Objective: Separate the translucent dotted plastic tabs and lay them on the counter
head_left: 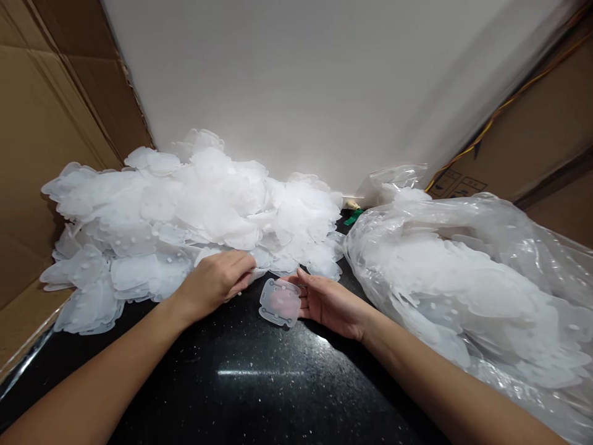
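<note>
A big loose heap of translucent white plastic pieces (185, 210) lies on the black speckled counter (259, 383) against the wall. My left hand (215, 281) rests at the heap's front edge, fingers curled onto a piece there. My right hand (331, 300) holds one flat translucent plastic piece (279, 301) by its right side, just above the counter. The two hands are close together near the middle.
A clear plastic bag (467, 278) full of the same pieces fills the right side. Cardboard boxes stand at the left (46, 136) and far right (546, 136). A yellow cable (504, 102) runs along the right box. A small green object (353, 217) lies between heap and bag.
</note>
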Demonstrator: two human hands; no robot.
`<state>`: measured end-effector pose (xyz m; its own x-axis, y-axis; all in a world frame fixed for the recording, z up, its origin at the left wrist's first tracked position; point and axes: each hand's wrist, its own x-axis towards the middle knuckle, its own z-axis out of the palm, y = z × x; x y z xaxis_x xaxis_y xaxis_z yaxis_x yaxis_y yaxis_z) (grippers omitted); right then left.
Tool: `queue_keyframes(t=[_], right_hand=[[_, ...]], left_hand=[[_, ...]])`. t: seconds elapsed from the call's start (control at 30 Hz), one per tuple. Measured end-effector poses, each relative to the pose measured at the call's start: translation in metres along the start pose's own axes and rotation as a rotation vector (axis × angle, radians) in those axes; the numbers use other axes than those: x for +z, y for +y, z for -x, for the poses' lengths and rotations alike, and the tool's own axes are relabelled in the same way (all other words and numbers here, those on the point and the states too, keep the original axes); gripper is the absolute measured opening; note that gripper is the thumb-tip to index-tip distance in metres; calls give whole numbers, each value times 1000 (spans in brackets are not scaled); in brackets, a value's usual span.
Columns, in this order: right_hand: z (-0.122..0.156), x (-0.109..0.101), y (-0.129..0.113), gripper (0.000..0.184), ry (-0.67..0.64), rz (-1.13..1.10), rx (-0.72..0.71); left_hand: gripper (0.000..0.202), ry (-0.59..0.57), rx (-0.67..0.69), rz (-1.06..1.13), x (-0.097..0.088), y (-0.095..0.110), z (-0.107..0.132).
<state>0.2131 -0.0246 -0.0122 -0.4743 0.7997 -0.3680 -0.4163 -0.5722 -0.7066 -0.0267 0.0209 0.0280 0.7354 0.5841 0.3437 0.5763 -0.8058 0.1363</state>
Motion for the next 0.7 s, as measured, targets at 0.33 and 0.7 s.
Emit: queue_keyframes(t=[0.33,0.7], right_hand=[[0,-3,1,41,-21,20,-17],[2,-1,-2,13,135,228,-261]], left_hand=[[49,-361,-232,427,-5,10,2],[38,-151,-678,1171,1,12,0]])
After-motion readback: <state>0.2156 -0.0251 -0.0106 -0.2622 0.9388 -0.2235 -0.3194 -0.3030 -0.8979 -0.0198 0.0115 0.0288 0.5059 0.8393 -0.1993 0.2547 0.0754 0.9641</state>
